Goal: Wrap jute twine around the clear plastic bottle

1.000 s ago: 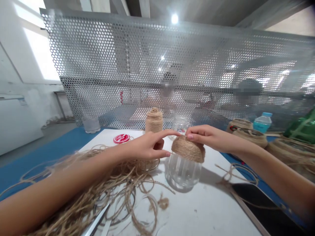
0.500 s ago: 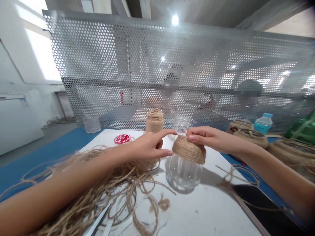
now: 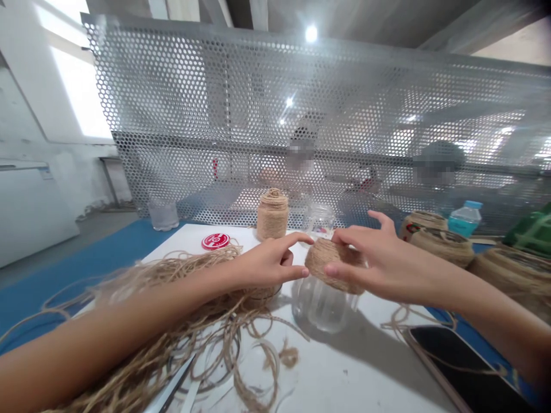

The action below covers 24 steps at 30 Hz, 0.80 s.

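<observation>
From my head camera, the change is in my right hand (image 3: 390, 267): its fingers no longer rest on top of the jute-wound dome (image 3: 329, 265) but have spread and closed around it, gripping it from the right side, with one finger raised clear above. The dome now sits tilted in that grip, just right of the middle of the frame, over the ribbed glass jar (image 3: 325, 307), and its lower edge meets the jar's upper part. I can't tell whether the jute is wound onto that jar or is a separate piece.

My left hand (image 3: 269, 265) is beside the dome and grips nothing. Its fingers stay loosely apart, the index stretched out toward the dome's upper left, though I can't tell whether it touches.

Below and left of my hands, a tangle of loose jute twine (image 3: 241, 338) spreads across the white worktop (image 3: 353, 378), with scissors (image 3: 174, 390) in it at the bottom edge. Farther back stand a fully wrapped jute jar (image 3: 272, 215), a red lid (image 3: 215, 241) and a clear glass jar (image 3: 321, 221). A black phone (image 3: 465, 361) lies at lower right. Two people sit beyond the perforated metal screen (image 3: 258, 97).
</observation>
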{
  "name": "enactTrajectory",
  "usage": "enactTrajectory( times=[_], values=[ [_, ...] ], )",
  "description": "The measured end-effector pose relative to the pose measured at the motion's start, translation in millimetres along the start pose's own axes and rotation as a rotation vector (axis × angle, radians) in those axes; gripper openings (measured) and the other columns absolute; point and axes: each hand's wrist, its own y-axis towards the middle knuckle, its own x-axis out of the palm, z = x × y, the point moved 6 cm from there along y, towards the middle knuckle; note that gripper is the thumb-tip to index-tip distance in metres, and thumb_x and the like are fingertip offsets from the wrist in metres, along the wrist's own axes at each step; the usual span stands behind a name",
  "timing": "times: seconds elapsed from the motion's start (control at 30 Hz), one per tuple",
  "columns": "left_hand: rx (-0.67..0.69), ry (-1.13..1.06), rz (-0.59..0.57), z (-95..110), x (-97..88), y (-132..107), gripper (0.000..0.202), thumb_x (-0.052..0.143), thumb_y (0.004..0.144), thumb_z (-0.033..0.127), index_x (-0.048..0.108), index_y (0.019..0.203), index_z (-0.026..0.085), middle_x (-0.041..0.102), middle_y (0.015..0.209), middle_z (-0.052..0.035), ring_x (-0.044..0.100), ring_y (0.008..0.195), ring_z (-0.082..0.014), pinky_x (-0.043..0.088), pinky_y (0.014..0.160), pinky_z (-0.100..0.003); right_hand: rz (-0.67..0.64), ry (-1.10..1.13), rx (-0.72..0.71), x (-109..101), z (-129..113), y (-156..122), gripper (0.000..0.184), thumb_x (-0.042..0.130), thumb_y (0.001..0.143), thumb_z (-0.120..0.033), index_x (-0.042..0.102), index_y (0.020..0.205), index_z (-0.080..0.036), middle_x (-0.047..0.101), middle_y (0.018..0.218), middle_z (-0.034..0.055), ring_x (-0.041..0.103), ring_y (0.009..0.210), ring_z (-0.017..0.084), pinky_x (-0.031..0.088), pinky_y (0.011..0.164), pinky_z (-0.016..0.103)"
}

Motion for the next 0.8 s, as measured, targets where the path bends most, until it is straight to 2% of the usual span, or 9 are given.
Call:
enactTrajectory(
  times=[0.07,0.13,0.27,0.33,0.47,0.53,0.63,0.73,0.8],
  values=[
    [-0.014,-0.016,0.003,-0.3,0.4,-0.3,0.048,0.053,0.081,0.033,0.037,0.124,0.02,0.039,0.052,0.0087,0.039,0.049,-0.0088,0.03,0.049,-0.02,0.045,-0.066,-0.015,2.3,-3.2,-1.0,0.036,0.05,0.073,-0.055,0.047,0.074,-0.019,0.055,0.068,0.0007,0.052,0.069,0.019,0.002,0.096,0.059],
    [-0.018,-0.026,0.001,-0.1,0.0,-0.8,0.049,0.054,0.08,0.033,0.036,0.124,0.02,0.039,0.053,0.0089,0.039,0.049,-0.0089,0.03,0.049,-0.02,0.052,-0.089,-0.026,5.4,-3.7,-0.4,0.038,0.051,0.071,-0.056,0.046,0.078,-0.019,0.056,0.072,0.0023,0.053,0.072,0.021,0.003,0.095,0.06],
    [-0.007,-0.04,-0.029,-1.1,-3.8,-0.5,0.055,0.056,0.078,0.036,0.035,0.126,0.02,0.041,0.055,0.0081,0.041,0.051,-0.0095,0.03,0.048,-0.02,-0.072,0.006,-0.007,12.2,-0.3,2.1,0.036,0.047,0.075,-0.055,0.042,0.082,-0.02,0.056,0.07,0.0003,0.052,0.066,0.019,0.019,0.092,0.054],
    [-0.007,-0.042,-0.043,-4.3,-9.1,0.9,0.05,0.054,0.08,0.037,0.038,0.124,0.021,0.046,0.06,0.0059,0.044,0.054,-0.0101,0.032,0.05,-0.02,-0.107,0.043,0.006,12.3,0.9,2.7,0.035,0.047,0.075,-0.054,0.042,0.084,-0.02,0.056,0.07,0.0004,0.051,0.067,0.019,0.026,0.088,0.049],
    [-0.065,0.029,-0.048,-16.7,-26.7,4.4,0.038,0.042,0.086,0.043,0.049,0.115,0.019,0.058,0.08,-0.0017,0.053,0.072,-0.0131,0.04,0.064,-0.024,-0.14,0.05,0.036,10.2,4.2,3.3,0.035,0.05,0.074,-0.054,0.042,0.082,-0.021,0.054,0.071,0.0011,0.049,0.072,0.021,0.033,0.077,0.04],
    [-0.137,0.036,-0.128,-24.8,-31.9,3.8,0.042,0.034,0.088,0.047,0.051,0.113,0.018,0.06,0.09,-0.0048,0.054,0.08,-0.0148,0.041,0.07,-0.025,-0.154,0.037,0.064,8.9,8.5,4.5,0.037,0.049,0.073,-0.057,0.041,0.081,-0.021,0.052,0.071,0.0018,0.048,0.073,0.021,0.034,0.07,0.035],
    [-0.286,-0.003,-0.35,-35.8,-31.0,-4.2,0.053,0.025,0.088,0.055,0.053,0.111,0.017,0.059,0.096,-0.0081,0.055,0.08,-0.0161,0.043,0.064,-0.024,-0.207,0.061,0.088,9.5,18.0,7.8,0.042,0.047,0.072,-0.062,0.041,0.081,-0.021,0.051,0.073,0.0023,0.047,0.07,0.02,0.033,0.061,0.03],
    [-0.347,0.099,-0.549,-36.9,-27.1,-15.6,0.053,0.034,0.082,0.06,0.06,0.095,0.015,0.062,0.086,-0.007,0.055,0.07,-0.0156,0.041,0.057,-0.022,-0.248,0.129,0.071,11.8,29.0,11.3,0.043,0.049,0.072,-0.06,0.042,0.086,-0.02,0.052,0.078,0.0022,0.048,0.068,0.018,0.033,0.057,0.027],
    [-0.332,0.249,-0.597,-33.3,-26.3,-19.9,0.044,0.047,0.077,0.057,0.061,0.082,0.015,0.062,0.075,-0.0045,0.053,0.063,-0.0148,0.038,0.054,-0.022,-0.245,0.156,0.061,12.6,35.8,12.4,0.043,0.051,0.072,-0.059,0.044,0.088,-0.02,0.053,0.08,0.0021,0.048,0.068,0.017,0.033,0.056,0.026]
  ],
)
